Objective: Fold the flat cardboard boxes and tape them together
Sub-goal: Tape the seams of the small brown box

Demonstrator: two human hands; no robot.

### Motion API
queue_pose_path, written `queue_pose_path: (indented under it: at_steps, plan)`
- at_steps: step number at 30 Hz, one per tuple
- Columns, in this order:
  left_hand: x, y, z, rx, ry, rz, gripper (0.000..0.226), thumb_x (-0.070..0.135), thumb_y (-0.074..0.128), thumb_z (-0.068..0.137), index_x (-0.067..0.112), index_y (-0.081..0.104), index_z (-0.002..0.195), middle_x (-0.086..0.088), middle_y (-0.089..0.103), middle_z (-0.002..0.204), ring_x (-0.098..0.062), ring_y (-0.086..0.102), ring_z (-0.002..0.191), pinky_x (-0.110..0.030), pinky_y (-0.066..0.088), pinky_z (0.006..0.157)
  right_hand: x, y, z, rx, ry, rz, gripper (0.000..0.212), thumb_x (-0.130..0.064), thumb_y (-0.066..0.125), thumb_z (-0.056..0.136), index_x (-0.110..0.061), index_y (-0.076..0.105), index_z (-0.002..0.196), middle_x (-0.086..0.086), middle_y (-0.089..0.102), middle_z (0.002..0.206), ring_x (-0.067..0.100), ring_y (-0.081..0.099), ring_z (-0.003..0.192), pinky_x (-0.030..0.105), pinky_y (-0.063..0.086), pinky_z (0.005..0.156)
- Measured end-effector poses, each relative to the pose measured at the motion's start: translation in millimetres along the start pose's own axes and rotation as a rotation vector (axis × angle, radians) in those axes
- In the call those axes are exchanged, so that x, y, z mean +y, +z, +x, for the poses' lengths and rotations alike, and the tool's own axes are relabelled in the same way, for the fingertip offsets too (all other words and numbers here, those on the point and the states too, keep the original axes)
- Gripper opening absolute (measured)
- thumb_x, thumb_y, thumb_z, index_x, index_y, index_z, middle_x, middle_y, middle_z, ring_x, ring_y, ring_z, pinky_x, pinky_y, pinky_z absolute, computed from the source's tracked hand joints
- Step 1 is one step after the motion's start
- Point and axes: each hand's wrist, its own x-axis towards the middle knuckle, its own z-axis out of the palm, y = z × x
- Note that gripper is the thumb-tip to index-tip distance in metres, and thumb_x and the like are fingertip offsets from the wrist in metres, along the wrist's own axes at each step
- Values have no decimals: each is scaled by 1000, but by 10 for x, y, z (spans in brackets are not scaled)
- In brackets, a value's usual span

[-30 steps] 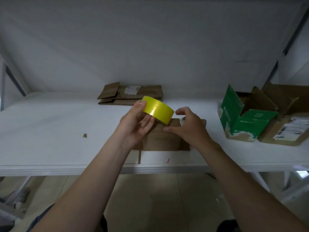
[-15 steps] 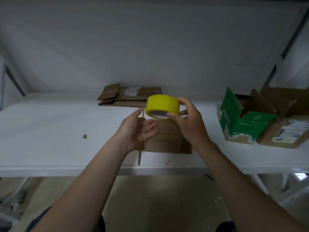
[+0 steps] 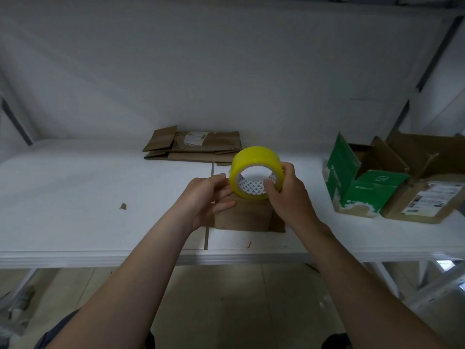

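A yellow tape roll (image 3: 254,159) is held up over the table, its open core facing me. My right hand (image 3: 289,197) grips it, thumb at the lower rim and fingers round the right side. My left hand (image 3: 206,197) touches the roll's left edge with its fingertips, fingers loosely bent. Below both hands a small brown folded cardboard box (image 3: 245,216) rests on the white table (image 3: 75,197). A stack of flat cardboard boxes (image 3: 196,147) lies at the back of the table.
A green box with open flaps (image 3: 357,187) and a brown cardboard box with a shipping label (image 3: 425,197) stand at the right. A small cardboard scrap (image 3: 123,206) lies at the left. The table's front edge runs just behind my forearms.
The tape roll passed from my left hand to my right hand, then tilted so its core faces me. My left hand has come back up against the roll's left side.
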Motion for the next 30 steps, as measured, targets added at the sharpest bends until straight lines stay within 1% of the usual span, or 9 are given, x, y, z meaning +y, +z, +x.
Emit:
queue_pose_path:
  at_steps: [4,8,11,14,16,19,24,27,30]
  plan:
    - [-16,12,8,0,61,110,31,29,61,101,2,68,114,-10,77,104,-18,75,97,-38,63,77,18,13,11,9,8,-59,36,-31,56,102,-20,43,134,6,64,120,16,57,90,18,46,63]
    - [43,52,3,15,111,148,30,34,60,101,5,70,103,1,77,77,-17,76,81,-29,61,64,19,6,14,18,21,-40,37,-33,53,103,-23,44,138,4,65,122,18,60,95,28,53,73]
    - [71,57,8,20,107,245,29,34,59,102,7,69,101,0,76,83,-15,77,83,-20,51,50,8,18,14,25,31,-34,37,-34,50,104,-25,44,139,5,66,124,23,64,102,34,57,79]
    - [85,25,21,57,96,263,22,29,59,102,9,67,98,-5,76,86,-12,75,76,-16,42,44,0,24,11,31,46,-32,37,-34,49,105,-24,44,140,5,66,124,23,64,102,32,56,79]
    - [128,-8,32,113,126,289,21,28,60,101,9,68,94,-7,73,82,-9,68,67,-16,44,46,-26,31,6,33,35,-38,37,-33,48,105,-24,44,141,5,66,123,24,64,101,30,54,77]
    - [162,-33,48,175,184,340,21,24,59,102,10,68,91,-8,70,81,-14,66,72,-19,51,50,-78,42,-10,41,10,-76,38,-33,46,106,-23,43,142,6,66,121,25,65,97,26,49,68]
    - [203,-66,19,247,231,186,20,19,52,106,6,63,96,-7,65,89,-16,69,78,-27,60,64,-161,82,-69,73,-6,-119,37,-31,45,106,-21,41,142,8,67,120,29,67,96,34,55,76]
    - [173,-62,-7,195,186,150,23,23,49,107,4,60,98,-13,66,99,-23,73,82,-34,62,66,-174,84,-83,81,-1,-118,38,-32,45,106,-22,40,142,7,67,120,27,67,94,36,59,77]
    - [120,-16,-28,130,123,79,21,25,57,103,6,59,95,-16,69,104,-32,74,89,-44,63,79,-183,67,-100,77,5,-129,38,-32,46,106,-23,40,142,8,68,118,28,67,93,42,60,77]
